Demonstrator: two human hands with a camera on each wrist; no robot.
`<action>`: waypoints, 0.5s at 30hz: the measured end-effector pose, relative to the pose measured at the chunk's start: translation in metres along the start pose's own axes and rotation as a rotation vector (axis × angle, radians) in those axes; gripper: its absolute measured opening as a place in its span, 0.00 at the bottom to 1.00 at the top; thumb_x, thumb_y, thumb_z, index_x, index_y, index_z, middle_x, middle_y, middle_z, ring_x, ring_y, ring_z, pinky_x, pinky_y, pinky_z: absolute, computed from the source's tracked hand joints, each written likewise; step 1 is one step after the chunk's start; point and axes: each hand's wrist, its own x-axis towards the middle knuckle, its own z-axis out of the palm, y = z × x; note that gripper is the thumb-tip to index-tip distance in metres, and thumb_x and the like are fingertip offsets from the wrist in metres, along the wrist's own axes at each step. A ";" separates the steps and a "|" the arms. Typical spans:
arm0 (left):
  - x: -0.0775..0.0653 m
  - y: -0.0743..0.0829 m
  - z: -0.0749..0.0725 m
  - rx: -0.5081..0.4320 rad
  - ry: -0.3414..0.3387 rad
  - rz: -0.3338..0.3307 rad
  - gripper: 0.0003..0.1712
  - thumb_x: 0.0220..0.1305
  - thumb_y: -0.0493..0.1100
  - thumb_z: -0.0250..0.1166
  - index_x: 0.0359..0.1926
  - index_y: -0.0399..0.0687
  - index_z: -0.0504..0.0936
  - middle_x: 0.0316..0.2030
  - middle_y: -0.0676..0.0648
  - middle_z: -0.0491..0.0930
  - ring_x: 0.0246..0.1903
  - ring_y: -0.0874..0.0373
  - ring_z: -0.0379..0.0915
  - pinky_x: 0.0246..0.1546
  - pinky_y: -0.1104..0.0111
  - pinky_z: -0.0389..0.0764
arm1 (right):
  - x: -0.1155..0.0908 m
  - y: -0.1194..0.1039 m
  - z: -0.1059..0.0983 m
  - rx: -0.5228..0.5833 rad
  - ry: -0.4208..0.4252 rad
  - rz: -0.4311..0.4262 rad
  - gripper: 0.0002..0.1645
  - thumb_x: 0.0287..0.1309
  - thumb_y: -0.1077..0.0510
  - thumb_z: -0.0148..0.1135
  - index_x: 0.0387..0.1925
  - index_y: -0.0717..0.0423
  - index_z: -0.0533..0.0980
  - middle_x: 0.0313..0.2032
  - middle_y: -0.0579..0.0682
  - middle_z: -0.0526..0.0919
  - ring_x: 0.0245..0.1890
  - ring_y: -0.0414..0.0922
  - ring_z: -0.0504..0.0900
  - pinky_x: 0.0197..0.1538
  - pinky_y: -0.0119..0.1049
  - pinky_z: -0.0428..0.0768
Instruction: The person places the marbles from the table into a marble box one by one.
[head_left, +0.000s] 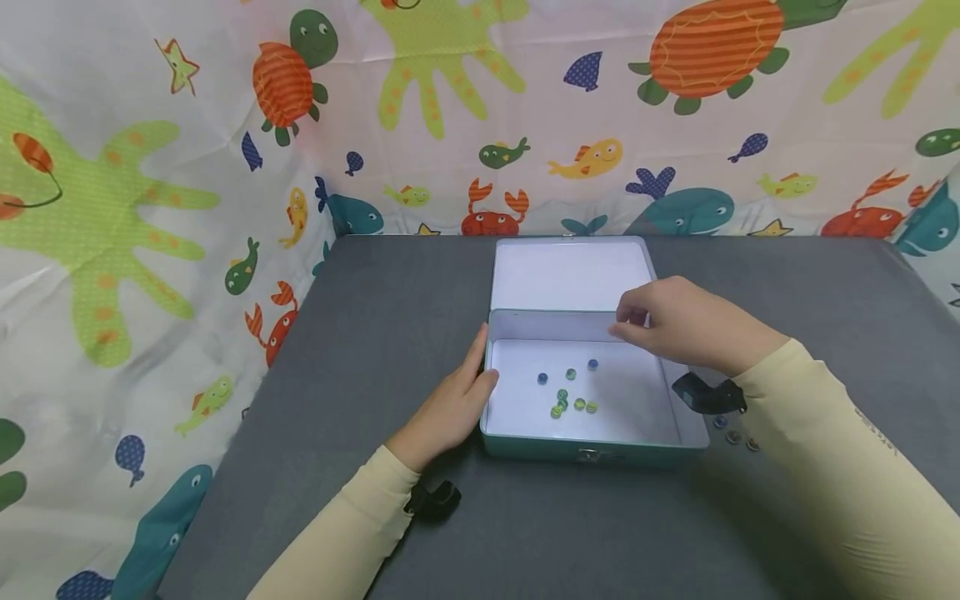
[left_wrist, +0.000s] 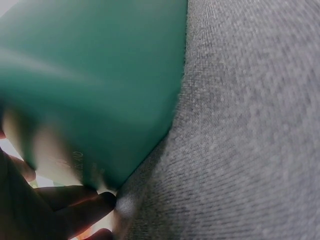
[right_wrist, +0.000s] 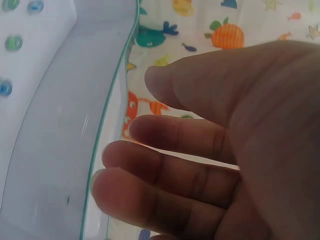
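Note:
An open tin box (head_left: 596, 456), green outside and white inside, lies on the grey cloth. Several glass marbles (head_left: 562, 394), blue and green, are spread over its floor. My left hand (head_left: 447, 408) rests against the box's left side, its thumb at the rim. In the left wrist view its fingers (left_wrist: 80, 207) touch the green wall, partly in shadow. Over the right rear part of the box hovers my right hand (head_left: 686, 321). Its thumb and bent fingers (right_wrist: 165, 165) are apart, with nothing seen between them in the right wrist view.
The box's white lid (head_left: 573, 271) is folded back behind it. More marbles (head_left: 733, 437) lie on the cloth right of the box, partly hidden by the right forearm. A printed sea-animal curtain (head_left: 450, 192) hangs behind and to the left of the grey table (head_left: 375, 333).

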 end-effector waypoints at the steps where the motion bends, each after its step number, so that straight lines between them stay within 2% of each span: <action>1: 0.000 0.000 0.000 0.001 0.000 -0.002 0.37 0.81 0.63 0.42 0.83 0.83 0.36 0.82 0.61 0.48 0.78 0.58 0.52 0.77 0.49 0.59 | -0.003 0.003 -0.001 -0.002 0.005 0.004 0.08 0.67 0.53 0.71 0.41 0.53 0.88 0.34 0.47 0.88 0.34 0.44 0.81 0.37 0.42 0.84; 7: 0.000 0.001 -0.001 -0.006 -0.003 -0.004 0.37 0.81 0.62 0.42 0.80 0.88 0.34 0.82 0.62 0.47 0.79 0.58 0.51 0.77 0.49 0.58 | -0.017 0.019 -0.004 0.018 0.021 0.048 0.11 0.67 0.52 0.72 0.43 0.56 0.88 0.33 0.47 0.88 0.33 0.43 0.82 0.37 0.43 0.85; 15: -0.001 0.002 -0.001 -0.004 -0.003 0.012 0.38 0.82 0.61 0.43 0.82 0.83 0.35 0.82 0.58 0.48 0.79 0.55 0.52 0.77 0.47 0.58 | -0.038 0.039 0.002 0.043 0.030 0.116 0.16 0.70 0.53 0.68 0.49 0.61 0.86 0.36 0.50 0.88 0.34 0.45 0.81 0.37 0.45 0.85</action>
